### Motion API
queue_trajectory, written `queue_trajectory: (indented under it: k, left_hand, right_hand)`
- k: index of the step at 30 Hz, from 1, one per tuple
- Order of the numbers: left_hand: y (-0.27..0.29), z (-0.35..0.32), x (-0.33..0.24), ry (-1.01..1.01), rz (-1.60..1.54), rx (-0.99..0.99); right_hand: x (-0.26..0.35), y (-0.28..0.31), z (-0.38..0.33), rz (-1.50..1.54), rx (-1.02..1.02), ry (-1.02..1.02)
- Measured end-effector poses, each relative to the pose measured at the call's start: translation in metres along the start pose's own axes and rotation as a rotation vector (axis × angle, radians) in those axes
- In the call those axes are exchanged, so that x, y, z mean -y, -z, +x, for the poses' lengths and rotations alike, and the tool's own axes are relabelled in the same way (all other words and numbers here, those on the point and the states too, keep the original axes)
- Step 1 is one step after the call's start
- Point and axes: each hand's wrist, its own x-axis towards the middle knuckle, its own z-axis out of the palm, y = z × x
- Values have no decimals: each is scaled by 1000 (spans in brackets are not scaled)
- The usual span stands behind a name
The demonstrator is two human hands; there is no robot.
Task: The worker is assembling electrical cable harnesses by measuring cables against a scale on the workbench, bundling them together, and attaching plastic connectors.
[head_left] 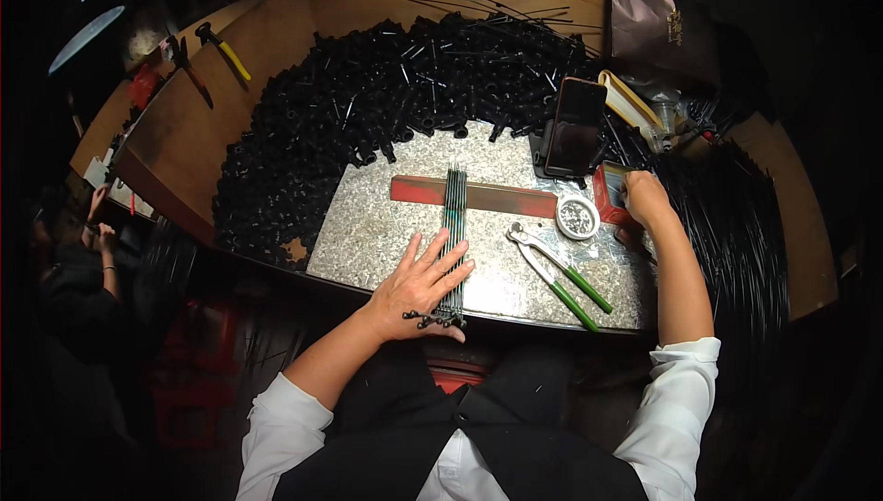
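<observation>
On thin rods (pixel 452 234), left hand (pixel 418 285) flat, fingers splayed.

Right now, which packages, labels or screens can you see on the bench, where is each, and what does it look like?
Phone: propped upright behind the metal plate, right of centre; dark rectangular screen, unlit.
Paper bag: far right back of the bench; glossy dark purple-brown, small pale mark on its front.
Small box: at the right hand, right edge of the plate; red sides, pale top.
Round tin: left of the box; white rim, small metal parts inside.
</observation>
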Motion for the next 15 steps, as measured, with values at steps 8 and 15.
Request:
queue_trajectory:
  k: [8, 15]
  left_hand:
    - [75, -3, -44, 90, -1041, -107]
    - [118, -18, -73, -45, -1250, -245]
  right_hand:
    - [-5, 4, -38, 97, -229, 74]
    - [114, 94, -106, 582, -389, 302]
